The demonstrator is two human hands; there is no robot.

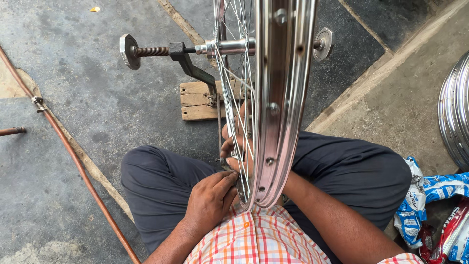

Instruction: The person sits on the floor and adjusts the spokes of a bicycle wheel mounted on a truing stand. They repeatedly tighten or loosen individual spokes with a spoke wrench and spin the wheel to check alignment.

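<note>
A shiny metal bicycle wheel rim (286,88) with thin spokes (237,73) stands upright on a truing stand between my knees. My left hand (210,200) pinches something small at the rim's lower edge, close to a spoke end. My right hand (237,146) reaches through behind the rim, its fingers curled round the spokes. What the left fingertips hold is too small to make out. The hub axle (224,47) runs across the top, with a threaded rod and nut (129,50) on the left.
The stand's arm is fixed to a wooden block (198,100) on the stone floor. A copper pipe (73,156) runs diagonally at left. More chrome rims (457,112) lean at right, above blue, white and red packets (430,205).
</note>
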